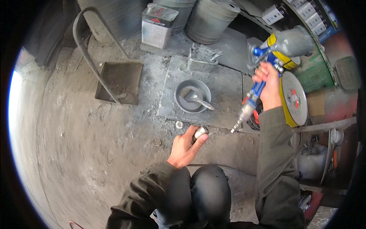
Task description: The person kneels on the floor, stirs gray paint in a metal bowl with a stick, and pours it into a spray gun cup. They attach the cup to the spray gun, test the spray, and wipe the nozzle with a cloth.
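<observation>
My right hand (268, 84) is closed around the blue handle of a paint spray gun (258, 87), whose cup (297, 41) points up and away to the right; a metal fitting is at the handle's lower end. Between the thumb and fingers of my left hand (186, 147) is a small, short metal cylinder (201, 132), perhaps a cap or coupling. Just beyond it, a grey metal bowl (177, 100) with greyish liquid stands on a slab, a scraper or brush with a pale handle (204, 103) resting in it. A small round white cap (179, 124) lies on the ground by the slab.
A long-handled dustpan (134, 86) stands left of the slab (226, 86). Farther back are a messy square container (201, 64), a rectangular can (155, 34) and metal drums (210, 21). At right stand a yellow-rimmed round lid or tin (294, 97) and shelving (323, 126).
</observation>
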`<state>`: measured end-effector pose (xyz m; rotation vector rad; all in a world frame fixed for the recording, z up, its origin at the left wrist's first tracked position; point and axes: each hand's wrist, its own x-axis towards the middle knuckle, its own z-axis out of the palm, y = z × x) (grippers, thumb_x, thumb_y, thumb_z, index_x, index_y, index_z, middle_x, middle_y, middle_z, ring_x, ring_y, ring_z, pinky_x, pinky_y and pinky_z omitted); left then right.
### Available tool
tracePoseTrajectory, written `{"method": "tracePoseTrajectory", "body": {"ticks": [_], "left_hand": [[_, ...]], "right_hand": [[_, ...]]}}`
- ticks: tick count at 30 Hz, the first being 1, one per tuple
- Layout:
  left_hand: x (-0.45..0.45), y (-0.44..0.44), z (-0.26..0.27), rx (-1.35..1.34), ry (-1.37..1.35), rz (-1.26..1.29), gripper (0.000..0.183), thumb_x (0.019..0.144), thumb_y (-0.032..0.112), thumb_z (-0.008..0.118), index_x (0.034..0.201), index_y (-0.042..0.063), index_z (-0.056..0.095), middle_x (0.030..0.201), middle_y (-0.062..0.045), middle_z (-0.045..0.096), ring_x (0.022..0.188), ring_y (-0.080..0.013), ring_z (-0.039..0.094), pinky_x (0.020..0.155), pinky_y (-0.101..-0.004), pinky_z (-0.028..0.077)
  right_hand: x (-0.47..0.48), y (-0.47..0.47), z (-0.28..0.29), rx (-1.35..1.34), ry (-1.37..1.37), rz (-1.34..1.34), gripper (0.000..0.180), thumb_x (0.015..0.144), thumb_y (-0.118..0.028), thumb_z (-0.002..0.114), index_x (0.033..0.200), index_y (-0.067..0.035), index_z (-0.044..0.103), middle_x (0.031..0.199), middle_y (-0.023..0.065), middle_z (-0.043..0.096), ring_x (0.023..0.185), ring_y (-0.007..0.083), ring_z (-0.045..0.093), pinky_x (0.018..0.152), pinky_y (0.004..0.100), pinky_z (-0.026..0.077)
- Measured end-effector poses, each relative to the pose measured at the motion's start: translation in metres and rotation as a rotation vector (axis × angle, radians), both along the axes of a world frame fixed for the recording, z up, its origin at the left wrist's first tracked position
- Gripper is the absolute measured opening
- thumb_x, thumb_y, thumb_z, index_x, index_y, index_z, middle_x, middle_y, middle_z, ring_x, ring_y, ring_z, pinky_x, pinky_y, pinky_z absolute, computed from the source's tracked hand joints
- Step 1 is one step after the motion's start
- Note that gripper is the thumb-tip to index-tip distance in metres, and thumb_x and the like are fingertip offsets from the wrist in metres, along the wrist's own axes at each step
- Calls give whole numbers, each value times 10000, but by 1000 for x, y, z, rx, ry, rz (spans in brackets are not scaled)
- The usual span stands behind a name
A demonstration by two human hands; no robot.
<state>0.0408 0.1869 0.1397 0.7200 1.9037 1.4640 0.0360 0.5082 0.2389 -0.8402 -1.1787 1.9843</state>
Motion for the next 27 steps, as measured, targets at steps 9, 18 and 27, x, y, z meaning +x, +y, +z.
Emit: {"method": "tracePoseTrajectory", "body": {"ticks": [9,18,27], "left_hand": [[21,9,15,164,-29,25,407,957,344,659,1166,14,548,729,-128,650,654,-202,668,641,-334,508],[40,1,15,88,-51,149,374,977,341,626,1139,7,573,698,-154,656,615,-259,690,594,-354,509],[60,6,18,139,-96,116,323,987,316,617,1050,0,589,633,-109,574,562,-148,574,567,-329,466]], "right_hand": [[-15,-62,49,-51,278,129,290,855,-49,595,664,-143,398,608,-56,328,493,62,303,480,254,294],[-7,-88,23,-38,288,87,293,863,-60,586,671,-156,387,616,-67,332,498,49,292,492,241,293],[17,-94,16,-18,224,92,308,882,-86,599,665,-165,396,620,-73,328,511,44,300,495,236,282]]}}
